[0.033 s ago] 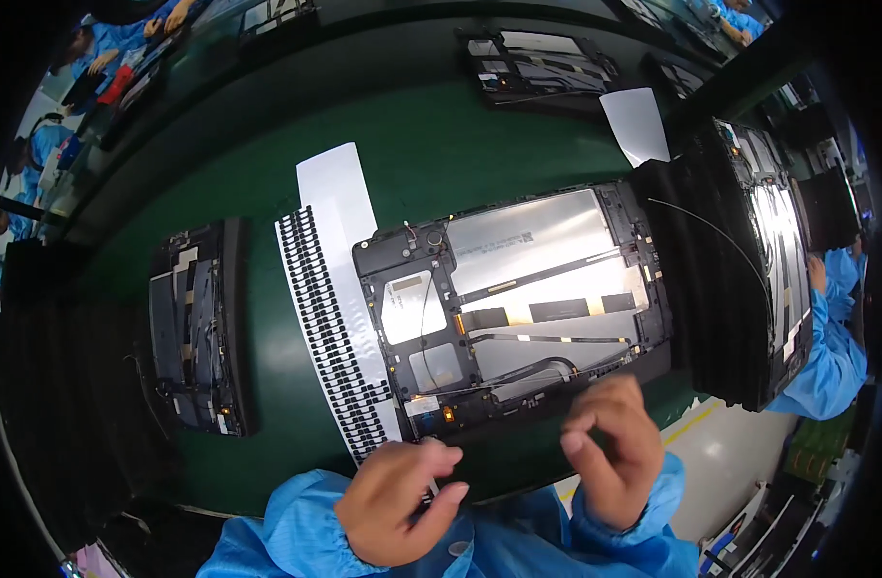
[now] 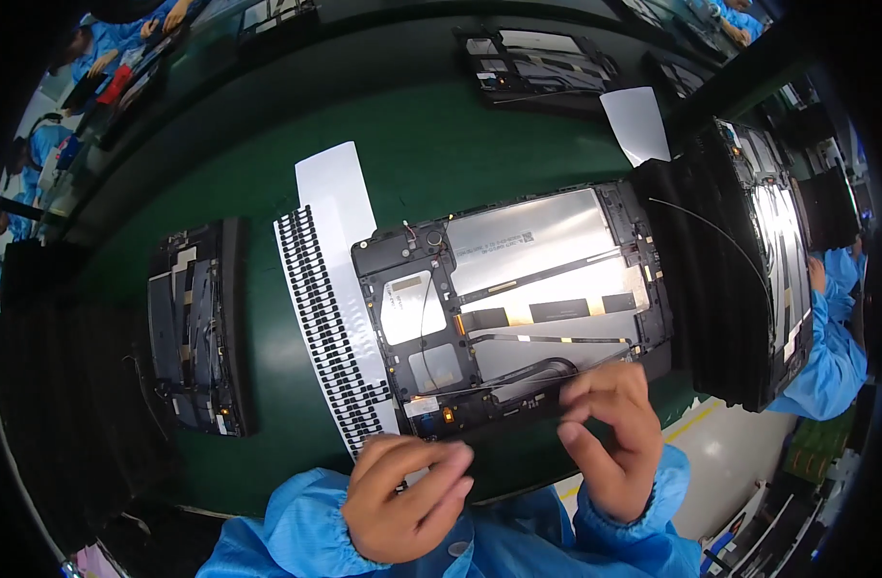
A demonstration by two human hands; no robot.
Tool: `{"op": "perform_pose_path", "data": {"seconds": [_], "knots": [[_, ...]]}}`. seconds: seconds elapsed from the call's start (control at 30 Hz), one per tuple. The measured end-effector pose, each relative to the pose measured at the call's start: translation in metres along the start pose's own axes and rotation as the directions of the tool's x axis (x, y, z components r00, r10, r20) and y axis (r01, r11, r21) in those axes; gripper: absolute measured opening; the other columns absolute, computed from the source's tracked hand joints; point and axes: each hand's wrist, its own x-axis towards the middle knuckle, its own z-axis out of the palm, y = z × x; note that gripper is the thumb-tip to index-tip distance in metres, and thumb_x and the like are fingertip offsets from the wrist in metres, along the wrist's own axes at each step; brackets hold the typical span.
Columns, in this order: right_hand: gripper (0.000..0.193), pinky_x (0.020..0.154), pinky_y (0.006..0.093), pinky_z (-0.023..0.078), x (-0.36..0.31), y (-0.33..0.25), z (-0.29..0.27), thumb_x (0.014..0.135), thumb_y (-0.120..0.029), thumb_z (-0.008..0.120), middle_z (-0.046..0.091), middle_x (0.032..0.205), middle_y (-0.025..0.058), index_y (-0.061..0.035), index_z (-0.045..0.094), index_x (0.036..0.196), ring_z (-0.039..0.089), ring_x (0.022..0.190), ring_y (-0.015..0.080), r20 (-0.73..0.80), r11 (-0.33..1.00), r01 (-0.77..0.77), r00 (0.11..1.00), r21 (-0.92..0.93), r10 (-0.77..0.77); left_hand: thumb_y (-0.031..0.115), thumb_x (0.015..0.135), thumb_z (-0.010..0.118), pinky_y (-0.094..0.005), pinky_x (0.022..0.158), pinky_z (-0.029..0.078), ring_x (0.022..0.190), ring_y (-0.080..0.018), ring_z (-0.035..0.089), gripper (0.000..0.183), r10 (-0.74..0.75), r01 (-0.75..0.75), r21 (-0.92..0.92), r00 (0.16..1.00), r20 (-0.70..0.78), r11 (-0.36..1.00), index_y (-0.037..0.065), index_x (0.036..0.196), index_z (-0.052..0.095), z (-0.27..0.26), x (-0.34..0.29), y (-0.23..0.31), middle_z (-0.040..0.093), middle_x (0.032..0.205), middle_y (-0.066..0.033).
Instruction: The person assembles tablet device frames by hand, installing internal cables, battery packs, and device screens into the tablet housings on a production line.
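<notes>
Head view: The opened tablet (image 2: 528,299) lies on the tabletop (image 2: 272,385). Left hand (image 2: 402,501): fingers bunched; whether they pinch anything cannot be told. Right hand (image 2: 622,448): fingers curled, tips apart. Keep knuckles off the thin wire (image 2: 425,323).

Loose blue sleeves (image 2: 297,515), gathered cuffs (image 2: 666,501), seemingly elastic

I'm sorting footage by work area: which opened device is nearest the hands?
The central device, right of the black-tabbed white sheet: the right hand is at its near edge, while the others sit farther left, right or back.
</notes>
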Motion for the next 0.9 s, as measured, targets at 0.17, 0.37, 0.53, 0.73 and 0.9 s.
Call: {"op": "perform_pose_path", "data": {"seconds": [0.17, 0.37, 0.53, 0.73, 0.9], "knots": [[0.006, 0.093, 0.0413, 0.028, 0.012, 0.010, 0.006, 0.061, -0.002, 0.061, 0.048, 0.120, 0.0177, -0.0021, 0.058, 0.066, 0.040, 0.108, 0.0350, 0.086, 0.996, -0.018, 0.996, -0.084, 0.025, 0.004, 0.056, 0.066, -0.0349, 0.068, 0.035, 0.087, -0.0228, 0.053, 0.034, 0.261, -0.271, 0.365, 0.962, 0.078, 0.891, 0.009, 0.090, 0.068, 0.011, 0.005, -0.022, 0.061, 0.095, -0.0066], [0.006, 0.092, 0.0412, 0.029, 0.014, 0.012, 0.005, 0.061, -0.002, 0.061, 0.048, 0.119, 0.0178, -0.0017, 0.057, 0.066, 0.041, 0.107, 0.0351, 0.101, 0.996, -0.021, 0.994, -0.085, 0.029, 0.004, 0.053, 0.065, -0.0343, 0.068, 0.034, 0.088, -0.0218, 0.053, 0.035, 0.248, -0.263, 0.375, 0.965, 0.091, 0.889, 0.011, 0.087, 0.069, 0.013, 0.004, -0.026, 0.061, 0.097, -0.0059], [0.007, 0.092, 0.0414, 0.029, 0.014, 0.011, 0.006, 0.061, -0.001, 0.061, 0.049, 0.118, 0.0175, -0.0015, 0.057, 0.067, 0.041, 0.107, 0.0352, 0.087, 0.994, -0.018, 0.996, -0.108, 0.027, 0.005, 0.056, 0.066, -0.0328, 0.068, 0.033, 0.088, -0.0189, 0.053, 0.031, 0.293, -0.296, 0.492, 0.952, 0.086, 0.819, 0.012, 0.086, 0.069, 0.012, 0.005, -0.016, 0.062, 0.098, -0.0038], [0.008, 0.091, 0.0408, 0.030, 0.014, 0.012, 0.009, 0.061, -0.001, 0.062, 0.049, 0.117, 0.0172, -0.0013, 0.057, 0.067, 0.041, 0.107, 0.0354, 0.072, 0.991, -0.012, 0.997, -0.133, 0.022, 0.008, 0.070, 0.061, -0.0268, 0.070, 0.041, 0.097, -0.0201, 0.057, 0.018, 0.490, -0.585, 0.397, 0.810, 0.321, 0.707, 0.005, 0.087, 0.066, 0.023, 0.021, -0.011, 0.061, 0.103, -0.0070], [0.010, 0.090, 0.0398, 0.035, 0.014, 0.011, 0.003, 0.059, 0.000, 0.065, 0.053, 0.112, 0.0158, -0.0012, 0.059, 0.066, 0.046, 0.106, 0.0346, 0.062, 0.993, -0.017, 0.998, -0.114, 0.024, 0.006, 0.070, 0.055, -0.0281, 0.076, 0.045, 0.099, -0.0236, 0.056, 0.022, 0.512, -0.694, 0.351, 0.709, 0.485, 0.629, -0.002, 0.089, 0.063, 0.022, 0.031, -0.022, 0.060, 0.103, -0.0098]]}}
